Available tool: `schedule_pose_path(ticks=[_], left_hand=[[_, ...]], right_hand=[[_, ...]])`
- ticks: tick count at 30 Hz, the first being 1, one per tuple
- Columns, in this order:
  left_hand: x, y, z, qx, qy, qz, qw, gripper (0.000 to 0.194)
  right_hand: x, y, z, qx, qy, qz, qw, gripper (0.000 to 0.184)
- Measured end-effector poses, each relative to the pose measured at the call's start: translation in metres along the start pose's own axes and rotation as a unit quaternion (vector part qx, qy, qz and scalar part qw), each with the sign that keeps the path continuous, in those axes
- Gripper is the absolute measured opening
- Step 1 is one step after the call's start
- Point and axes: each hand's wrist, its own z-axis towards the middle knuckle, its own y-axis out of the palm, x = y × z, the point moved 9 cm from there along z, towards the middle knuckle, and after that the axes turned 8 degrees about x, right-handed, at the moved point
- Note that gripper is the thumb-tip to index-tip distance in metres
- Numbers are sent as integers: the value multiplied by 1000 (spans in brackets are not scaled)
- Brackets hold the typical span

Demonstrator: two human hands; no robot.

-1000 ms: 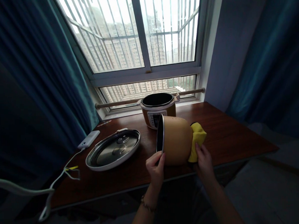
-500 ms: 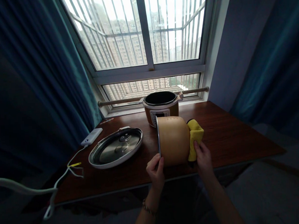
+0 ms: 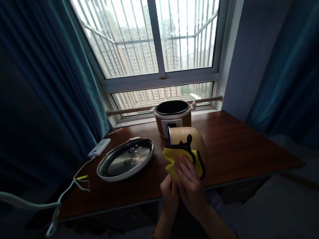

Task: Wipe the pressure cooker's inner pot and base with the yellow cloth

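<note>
pot [image 3: 199, 140] on its side above the bench [image 3: 241, 148], axis left-right, mouth left, just beyond both hands: right hand [image 3: 189, 184] extended over yellow cloth [image 3: 172, 155], left hand [image 3: 169, 192] curled nearer the mouth, cannot tell whether either grip is clamped.

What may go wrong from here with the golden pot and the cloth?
The golden pot, turned on its side near the table's front edge, might slip and fall if the hold weakens. The yellow cloth under the right hand could slide on it. Swung left, the pot might knock the lid.
</note>
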Motion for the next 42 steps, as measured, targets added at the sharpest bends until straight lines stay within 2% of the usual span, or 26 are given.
schedule_pose_path(ticks=[4,6,9,12,14,17,18,20,24,27,30,36,39,42], left_hand=[[-11,-11,-9,26,-23,16,999,33],[-15,-12,-13,13,-27,29,999,32],[-18,-7,-19,-27,-12,34,999,32],[-24,-3,-29,-51,10,43,998,34],[-30,-2,-35,-58,29,49,997,35],[-44,1,-42,-67,52,57,995,36],[-48,1,-43,-70,56,59,994,36],[-56,1,-44,-74,61,64,993,36],[-64,-1,-40,-88,47,100,990,37],[-58,-3,-35,-114,43,127,984,41],[-41,-3,-27,-143,41,127,981,42],[2,3,-16,-158,-5,27,987,44],[4,2,-16,-127,-29,38,991,38],[-1,-1,-20,-96,-32,62,993,39]], right_hand=[[-10,11,0,-24,-45,-28,998,46],[-4,5,2,-12,-48,-51,997,47],[18,-15,5,40,-12,-73,996,49],[54,-45,3,122,73,-64,988,45],[84,-62,-6,170,172,-32,970,40],[123,-66,-29,169,340,50,924,41],[129,-64,-36,161,374,73,910,43],[133,-61,-46,159,400,95,898,46],[130,-58,-55,170,393,89,899,47],[129,-57,-56,171,386,76,904,46],[127,-58,-55,168,374,66,910,45],[125,-59,-57,149,351,21,924,43],[113,-64,-51,152,277,-33,948,42],[81,-64,-38,146,156,-69,974,45]])
